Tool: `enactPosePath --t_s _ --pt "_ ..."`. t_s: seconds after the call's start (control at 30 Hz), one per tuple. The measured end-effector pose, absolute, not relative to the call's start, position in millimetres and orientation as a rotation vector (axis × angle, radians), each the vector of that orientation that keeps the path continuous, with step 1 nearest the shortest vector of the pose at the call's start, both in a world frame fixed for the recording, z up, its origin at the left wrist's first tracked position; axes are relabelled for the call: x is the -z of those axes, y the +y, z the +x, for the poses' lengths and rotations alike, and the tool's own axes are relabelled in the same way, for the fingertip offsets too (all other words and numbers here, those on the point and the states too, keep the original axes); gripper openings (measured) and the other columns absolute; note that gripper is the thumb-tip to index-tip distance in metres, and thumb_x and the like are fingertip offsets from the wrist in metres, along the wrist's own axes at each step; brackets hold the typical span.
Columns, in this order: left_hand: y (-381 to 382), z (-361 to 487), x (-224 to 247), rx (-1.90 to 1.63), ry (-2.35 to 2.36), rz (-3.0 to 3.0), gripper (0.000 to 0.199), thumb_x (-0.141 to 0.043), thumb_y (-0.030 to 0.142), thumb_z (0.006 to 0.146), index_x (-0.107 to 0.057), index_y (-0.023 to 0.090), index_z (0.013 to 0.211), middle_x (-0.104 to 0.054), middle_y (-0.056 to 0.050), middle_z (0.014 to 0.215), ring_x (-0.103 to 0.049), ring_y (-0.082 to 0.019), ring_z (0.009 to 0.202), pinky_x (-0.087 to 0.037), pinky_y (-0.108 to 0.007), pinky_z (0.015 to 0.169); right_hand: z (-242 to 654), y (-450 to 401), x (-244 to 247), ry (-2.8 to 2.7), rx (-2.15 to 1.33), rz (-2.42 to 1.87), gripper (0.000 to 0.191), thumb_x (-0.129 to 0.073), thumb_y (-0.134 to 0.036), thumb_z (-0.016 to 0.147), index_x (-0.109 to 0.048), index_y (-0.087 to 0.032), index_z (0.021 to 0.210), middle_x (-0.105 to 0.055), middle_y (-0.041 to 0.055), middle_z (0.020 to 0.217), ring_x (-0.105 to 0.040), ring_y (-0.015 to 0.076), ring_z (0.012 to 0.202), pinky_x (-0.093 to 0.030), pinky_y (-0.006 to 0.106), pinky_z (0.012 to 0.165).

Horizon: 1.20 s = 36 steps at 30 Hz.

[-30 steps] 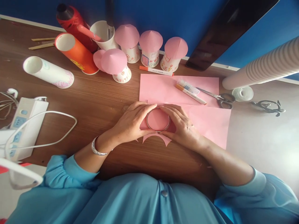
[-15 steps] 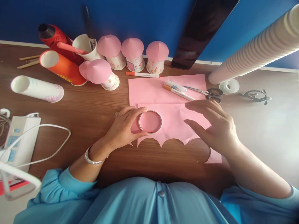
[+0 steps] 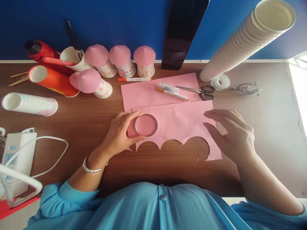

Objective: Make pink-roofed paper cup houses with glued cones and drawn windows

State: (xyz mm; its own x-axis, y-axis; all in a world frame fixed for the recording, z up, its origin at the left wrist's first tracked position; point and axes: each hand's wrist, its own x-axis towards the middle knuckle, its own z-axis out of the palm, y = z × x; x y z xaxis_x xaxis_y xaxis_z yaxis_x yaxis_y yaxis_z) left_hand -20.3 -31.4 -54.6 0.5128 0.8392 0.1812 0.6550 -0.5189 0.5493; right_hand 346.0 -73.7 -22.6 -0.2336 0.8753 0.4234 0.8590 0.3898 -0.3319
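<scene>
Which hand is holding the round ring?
The left hand, wearing the silver bracelet: its thumb and forefinger grip the ring, while the right hand is open, away from it.

The left hand [image 3: 118, 132] curves into an open C, forefinger above and thumb below, both tips pointing toward the right hand [image 3: 236, 137]. That right hand is open, its fingers extended close together and slightly bent (the thumb stands apart beneath them). Both bare forearms slant inward, elbows wide, wrists nearly straight.
</scene>
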Motion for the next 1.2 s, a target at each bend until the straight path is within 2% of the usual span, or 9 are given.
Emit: enactPosePath --t_s 0.2,0.37,0.47,0.6,0.9,1.2 --pt "-34 -22 55 -0.619 1.188 2.336 0.084 -0.087 0.042 0.081 -0.043 0.025 0.151 -0.071 -0.012 0.136 -0.063 -0.033 0.126 -0.049 -0.052 0.11 344 -72 44 -2.166 -0.065 -1.578 0.02 -0.068 -0.025 0.097 -0.074 -0.024 0.117 -0.079 0.0091 0.118 -0.076 0.0284 0.105 -0.062 0.041 0.092" --pt "-35 -24 53 -0.577 1.174 2.317 0.098 -0.091 0.045 0.076 -0.038 0.025 0.156 -0.063 -0.016 0.147 -0.058 -0.036 0.134 -0.045 -0.056 0.114 343 -71 51 -2.129 -0.033 -1.621 0.02 -0.067 -0.031 0.098 -0.076 -0.025 0.115 -0.08 0.0067 0.115 -0.077 0.0279 0.104 -0.063 0.039 0.091" --pt "-36 -24 54 -0.548 1.169 2.302 0.097 -0.089 0.046 0.078 -0.038 0.023 0.156 -0.062 -0.017 0.148 -0.057 -0.037 0.135 -0.045 -0.056 0.114 343 -72 53 -2.125 -0.036 -1.648 0.02 -0.068 -0.032 0.097 -0.076 -0.028 0.115 -0.08 0.0052 0.115 -0.077 0.0287 0.104 -0.062 0.04 0.09" --pt "-38 -24 58 -0.609 1.156 2.325 0.089 -0.084 0.039 0.085 -0.036 0.021 0.157 -0.064 -0.017 0.147 -0.057 -0.034 0.135 -0.045 -0.054 0.114 343 -72 59 -2.142 -0.027 -1.682 0.021 -0.069 -0.032 0.096 -0.076 -0.031 0.116 -0.08 0.0054 0.118 -0.076 0.031 0.106 -0.062 0.042 0.085" --pt "-39 -26 61 -0.649 1.134 2.333 0.091 -0.086 0.035 0.083 -0.035 0.021 0.157 -0.065 -0.017 0.144 -0.059 -0.034 0.133 -0.048 -0.053 0.11 351 -70 74 -2.164 0.011 -1.637 0.031 -0.071 -0.028 0.092 -0.074 -0.037 0.121 -0.078 0.0052 0.119 -0.075 0.0339 0.105 -0.062 0.049 0.091" --pt "-39 -28 60 -0.607 1.107 2.302 0.094 -0.083 0.033 0.086 -0.028 0.021 0.161 -0.065 -0.017 0.146 -0.058 -0.033 0.134 -0.046 -0.053 0.113 354 -71 76 -2.16 -0.021 -1.647 0.035 -0.071 -0.026 0.092 -0.073 -0.038 0.124 -0.077 0.006 0.121 -0.073 0.0333 0.108 -0.06 0.048 0.095"
